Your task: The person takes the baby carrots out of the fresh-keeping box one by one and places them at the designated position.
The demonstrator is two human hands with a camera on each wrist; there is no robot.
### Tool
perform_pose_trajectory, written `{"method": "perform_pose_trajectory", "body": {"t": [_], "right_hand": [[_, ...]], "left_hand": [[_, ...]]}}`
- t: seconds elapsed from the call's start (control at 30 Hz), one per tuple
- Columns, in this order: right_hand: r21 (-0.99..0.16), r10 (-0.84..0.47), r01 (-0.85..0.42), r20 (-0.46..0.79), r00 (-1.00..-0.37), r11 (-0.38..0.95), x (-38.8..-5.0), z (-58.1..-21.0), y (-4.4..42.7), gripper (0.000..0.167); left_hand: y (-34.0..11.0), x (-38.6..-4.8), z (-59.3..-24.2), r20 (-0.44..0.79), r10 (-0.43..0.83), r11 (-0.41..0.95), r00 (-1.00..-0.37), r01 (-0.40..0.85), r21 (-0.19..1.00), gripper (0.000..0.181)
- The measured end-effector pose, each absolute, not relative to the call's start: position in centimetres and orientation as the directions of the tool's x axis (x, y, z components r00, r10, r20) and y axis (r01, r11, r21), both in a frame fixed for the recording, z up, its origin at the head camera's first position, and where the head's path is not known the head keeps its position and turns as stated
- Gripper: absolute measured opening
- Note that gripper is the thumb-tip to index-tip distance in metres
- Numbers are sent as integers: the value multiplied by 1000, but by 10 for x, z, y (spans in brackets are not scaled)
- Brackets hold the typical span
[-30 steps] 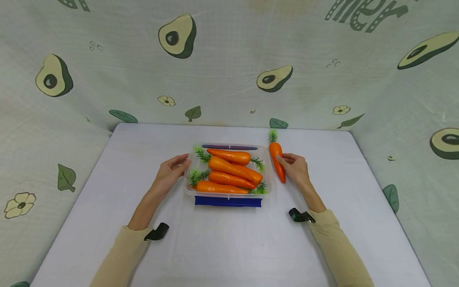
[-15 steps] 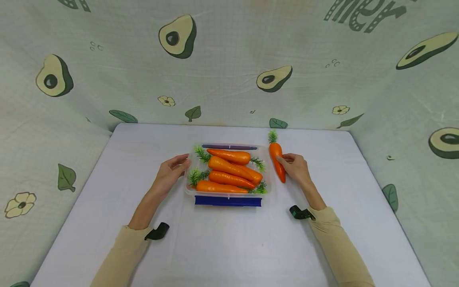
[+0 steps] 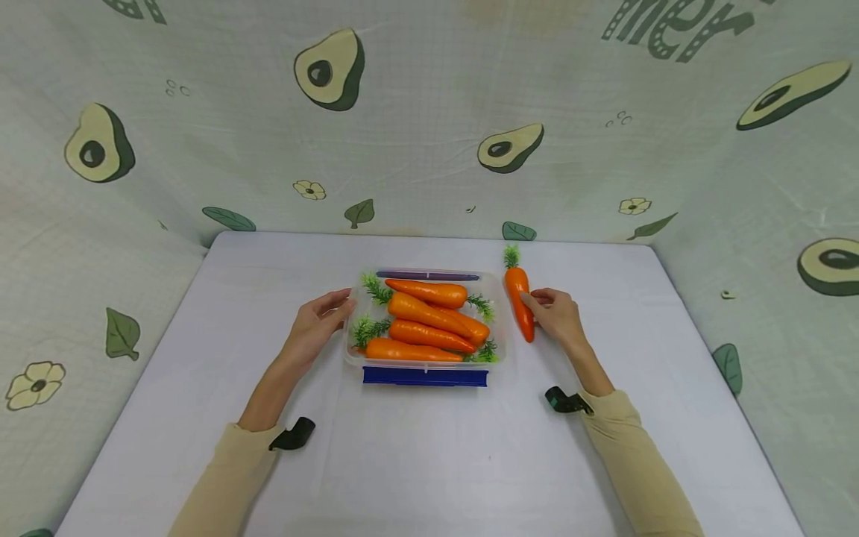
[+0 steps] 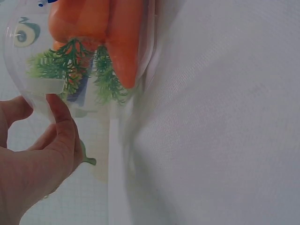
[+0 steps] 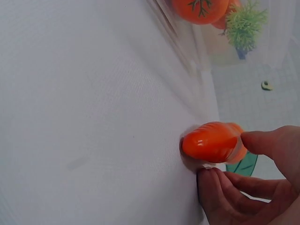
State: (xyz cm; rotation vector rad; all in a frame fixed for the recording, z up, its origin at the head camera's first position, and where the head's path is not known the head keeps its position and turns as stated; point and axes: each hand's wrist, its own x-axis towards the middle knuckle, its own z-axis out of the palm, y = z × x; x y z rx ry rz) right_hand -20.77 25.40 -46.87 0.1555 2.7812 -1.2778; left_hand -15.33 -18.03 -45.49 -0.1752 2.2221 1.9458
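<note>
A clear plastic food container point(image 3: 352, 350) stands on the table with several orange carrots point(image 3: 432, 313) with green tops lying in it. At its left side my left hand point(image 3: 317, 322) holds the rim, thumb and fingers at the clear wall point(image 4: 40, 86). Just right of the container, a single carrot point(image 3: 517, 298) lies on the table with its leafy top pointing away. My right hand point(image 3: 553, 315) pinches this carrot from the right; in the right wrist view the thumb is on the orange carrot body point(image 5: 211, 143) and the other fingers are beside it, near the cloth.
A blue clip flap point(image 3: 426, 377) hangs from the container's front side, and another darker one point(image 3: 428, 276) is at the back. White cloth covers the table point(image 3: 429, 462). A curtain with avocado prints point(image 3: 416, 149) surrounds the back and sides.
Both hands stay where they were, the left at the container and the right on the single carrot. Only the head view shifts slightly.
</note>
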Motion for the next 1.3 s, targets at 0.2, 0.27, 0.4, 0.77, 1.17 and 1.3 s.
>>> {"method": "perform_pose_trajectory", "body": {"t": [0.2,0.27,0.4,0.77,1.17,1.3], "right_hand": [[-752,48,96,-86,-995,652,-204,-467,256,54],[-741,45,82,-70,-997,667,-203,-466,257,53],[-726,46,54,-31,-998,685,-202,-461,255,51],[-716,-11,-107,138,-990,690,-198,-441,243,38],[-720,-109,-253,241,-964,646,-188,-414,215,30],[-723,-137,-270,238,-962,636,-184,-406,207,33]], "left_hand": [[-180,-153,-455,-206,35,128,-978,-200,971,59],[-181,-152,-455,-205,35,133,-978,-199,971,60],[-182,-152,-456,-206,40,135,-978,-199,971,60],[-181,-152,-456,-201,39,140,-979,-194,971,60],[-182,-152,-453,-213,47,141,-976,-205,969,61],[-182,-152,-452,-210,50,135,-976,-202,970,61]]}}
